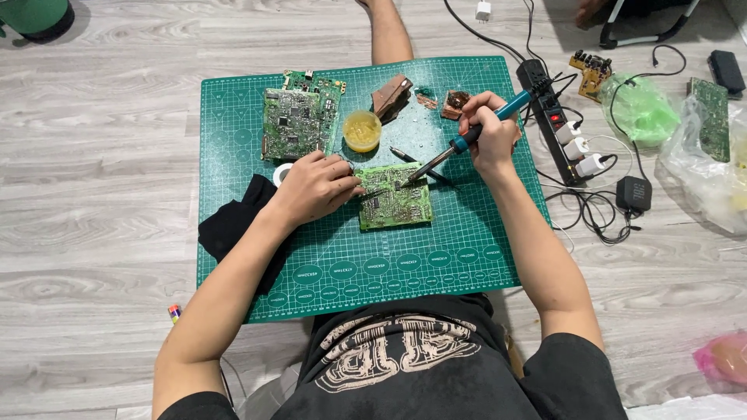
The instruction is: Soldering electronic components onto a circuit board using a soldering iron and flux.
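A small green circuit board lies in the middle of the green cutting mat. My right hand grips a blue-handled soldering iron, its tip resting on the board's upper edge. My left hand rests at the board's left side, its fingers pinching a thin tool or wire that points at the board; what it is I cannot tell.
A larger green circuit board, a yellow round tub, a brown stand and a black pen are on the mat. A black cloth overlaps its left edge. A power strip, cables and plastic bags lie to the right.
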